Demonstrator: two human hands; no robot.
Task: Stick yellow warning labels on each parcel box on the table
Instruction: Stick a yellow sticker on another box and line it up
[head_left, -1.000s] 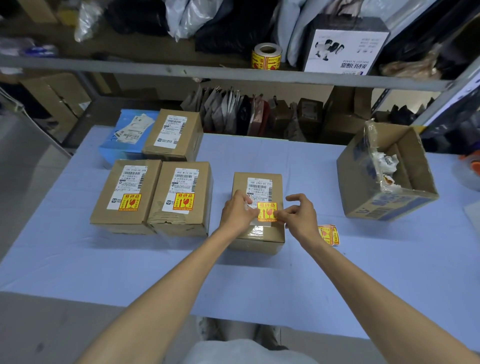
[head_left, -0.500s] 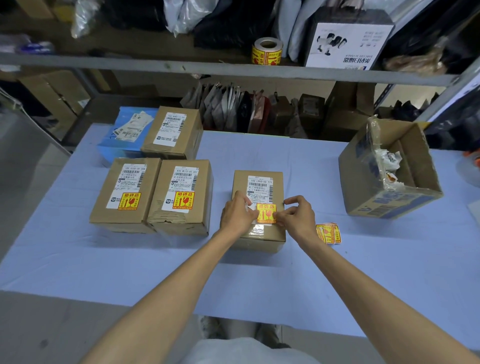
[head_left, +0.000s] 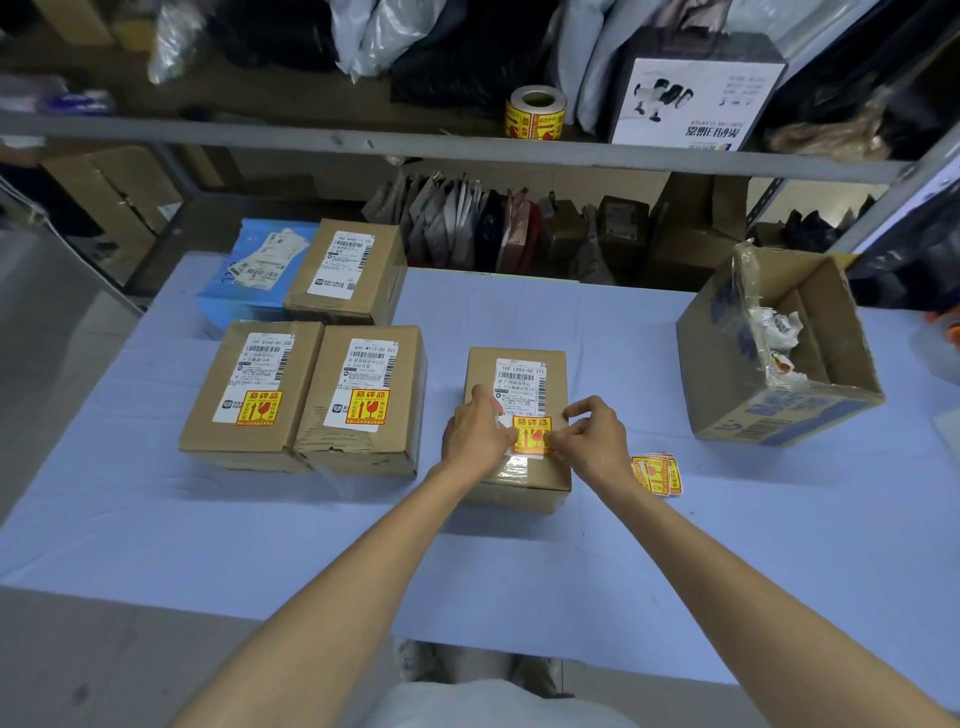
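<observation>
The yellow warning label (head_left: 531, 434) lies on top of the middle parcel box (head_left: 480, 369), just below its white shipping slip (head_left: 519, 382). The right hand (head_left: 592, 434) pinches the label's right edge with curled fingers. The left hand (head_left: 480, 434) rests on the box top with its fingertips at the label's left edge — pinching or only pressing, I cannot tell. Left of this box stand two labelled parcels (head_left: 363, 395); farther back-left is an unlabelled parcel (head_left: 348, 270). Just right of it — spare labels (head_left: 657, 473).

From my end I see brown cardboard parcel boxes (head_left: 319, 395) on a pale blue tablecloth (head_left: 519, 571), white barcoded shipping labels (head_left: 519, 376), and yellow warning labels (head_left: 368, 408) with red symbols.
</observation>
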